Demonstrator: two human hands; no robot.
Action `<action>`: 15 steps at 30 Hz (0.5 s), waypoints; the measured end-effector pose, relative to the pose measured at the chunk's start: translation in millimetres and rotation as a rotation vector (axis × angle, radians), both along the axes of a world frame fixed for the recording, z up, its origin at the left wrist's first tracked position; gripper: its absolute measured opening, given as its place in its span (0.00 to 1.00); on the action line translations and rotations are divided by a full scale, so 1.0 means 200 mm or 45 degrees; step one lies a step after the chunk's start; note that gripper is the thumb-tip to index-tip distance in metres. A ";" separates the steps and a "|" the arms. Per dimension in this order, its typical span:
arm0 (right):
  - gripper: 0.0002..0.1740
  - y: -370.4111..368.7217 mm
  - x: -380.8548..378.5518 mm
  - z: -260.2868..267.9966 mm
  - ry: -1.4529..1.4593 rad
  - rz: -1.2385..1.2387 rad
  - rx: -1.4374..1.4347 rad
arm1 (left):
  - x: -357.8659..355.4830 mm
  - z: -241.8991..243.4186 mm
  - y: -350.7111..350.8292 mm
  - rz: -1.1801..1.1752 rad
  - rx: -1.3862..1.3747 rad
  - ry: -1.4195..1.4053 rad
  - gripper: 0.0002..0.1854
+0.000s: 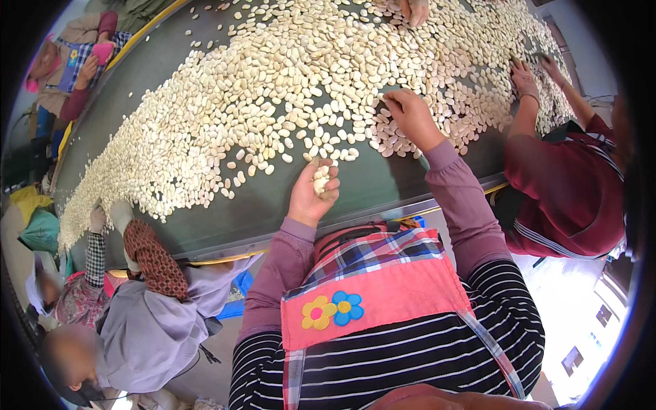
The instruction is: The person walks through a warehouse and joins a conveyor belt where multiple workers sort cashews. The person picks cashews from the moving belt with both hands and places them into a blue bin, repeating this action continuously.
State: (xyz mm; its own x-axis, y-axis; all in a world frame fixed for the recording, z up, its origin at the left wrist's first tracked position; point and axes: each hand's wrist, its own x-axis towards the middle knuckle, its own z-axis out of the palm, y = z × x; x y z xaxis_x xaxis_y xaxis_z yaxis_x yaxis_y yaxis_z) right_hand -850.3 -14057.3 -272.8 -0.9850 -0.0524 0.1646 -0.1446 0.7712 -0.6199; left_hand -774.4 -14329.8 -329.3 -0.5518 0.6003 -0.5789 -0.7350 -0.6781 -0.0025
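Note:
A broad layer of pale beans (287, 66) lies spread over a dark green table surface (266, 205). My left hand (313, 192) is palm up near the table's near edge, its fingers curled round several white beans (321, 179). Farther right, my right hand (411, 117) is palm down at the edge of the layer, thumb and forefinger close together over the beans. Whether a bean is between those fingertips cannot be told. Below and around my right hand the beans look pinker in the shade.
Co-workers' hands touch the beans at the far side (415, 11), at the right (524, 79) and at the left (121, 215). Another person (77, 66) at the upper left holds a pink object (102, 52). A blue crate (233, 307) is under the table's near side.

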 end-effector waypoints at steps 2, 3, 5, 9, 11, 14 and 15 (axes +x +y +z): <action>0.10 0.00 -0.06 -0.06 0.058 0.023 0.071 | 0.02 -0.02 -0.04 0.050 0.076 0.025 0.15; 0.10 -0.01 -0.09 -0.09 0.133 0.065 0.132 | 0.03 -0.03 -0.05 0.070 0.053 -0.013 0.15; 0.09 -0.05 -0.13 -0.13 0.194 0.098 0.261 | 0.04 -0.03 -0.07 0.144 0.068 0.014 0.16; 0.10 -0.10 -0.19 -0.16 0.072 -0.007 0.479 | 0.03 -0.04 -0.13 0.279 0.141 0.083 0.17; 0.11 -0.09 -0.20 -0.14 -0.085 -0.074 0.619 | 0.02 -0.06 -0.17 0.294 0.102 0.134 0.17; 0.09 -0.15 -0.16 -0.05 -0.251 -0.031 0.272 | 0.02 -0.10 -0.24 0.263 0.275 0.137 0.16; 0.08 -0.18 -0.13 -0.01 -0.401 -0.067 0.142 | 0.02 -0.11 -0.25 0.253 0.326 0.130 0.16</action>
State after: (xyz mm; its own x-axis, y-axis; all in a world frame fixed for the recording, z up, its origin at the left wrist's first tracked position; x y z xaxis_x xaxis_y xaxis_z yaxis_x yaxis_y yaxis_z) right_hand -876.8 -14093.5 -274.2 -0.9883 -0.0004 -0.1524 0.0828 0.8381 -0.5393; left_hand -770.9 -14380.7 -350.5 -0.7201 0.5937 -0.3591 -0.5936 -0.7951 -0.1242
